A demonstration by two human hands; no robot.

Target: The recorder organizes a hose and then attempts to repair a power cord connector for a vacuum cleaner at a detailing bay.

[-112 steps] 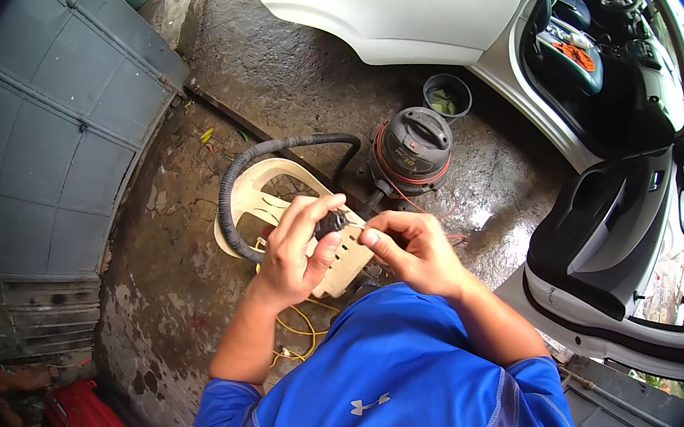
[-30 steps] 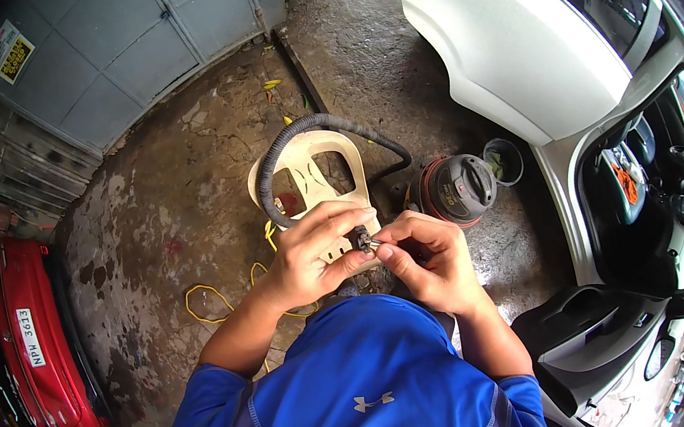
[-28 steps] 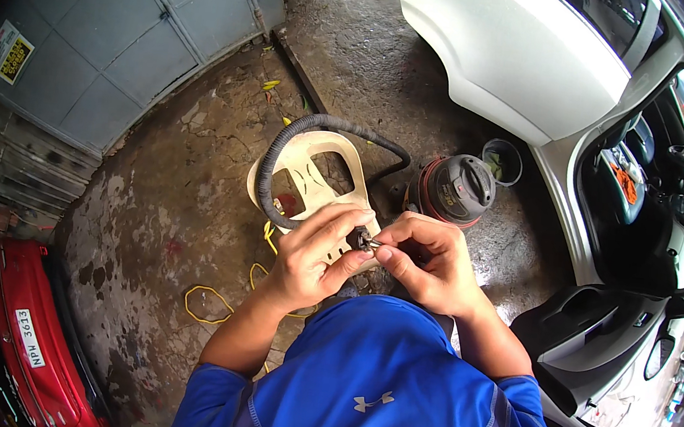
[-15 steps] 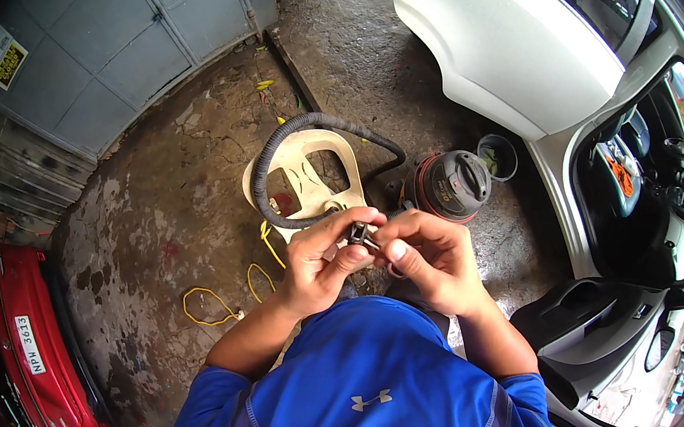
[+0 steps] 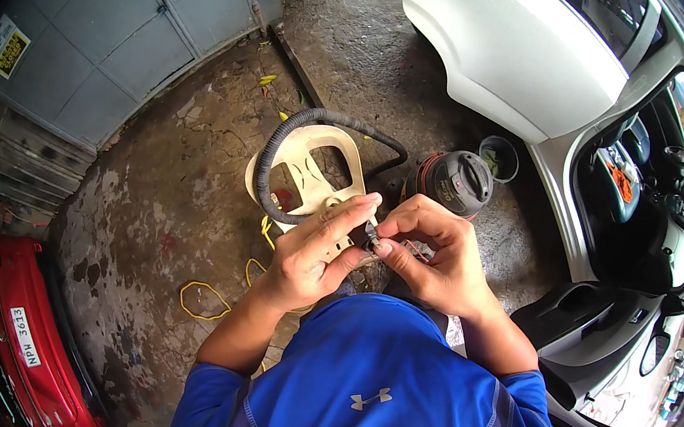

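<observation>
Close together in front of my blue shirt, my two hands work on a small dark part with a shiny metal piece [image 5: 372, 234]; its kind is too small to make out. My right hand [image 5: 439, 263] pinches it between thumb and curled fingers. Around its other side comes my left hand [image 5: 307, 258], with thumb and forefinger at the part and the other fingers stretched out. Thin reddish wire [image 5: 418, 249] shows beside the right fingers. Below the hands is a cream plastic chair [image 5: 328, 149] with a black ribbed hose [image 5: 269, 150] lying over it.
A dark shop vacuum [image 5: 455, 182] stands past my right hand, with a dark bucket [image 5: 502, 157] behind it. A white car [image 5: 519, 65] stands open at right. A yellow cord [image 5: 203, 286] lies on the concrete. A red car [image 5: 29, 330] is at lower left, a grey metal gate [image 5: 119, 19] beyond.
The part between my hands has turned, and its metal piece now shows more. My left fingers have straightened and shifted slightly left. The view has moved a little.
</observation>
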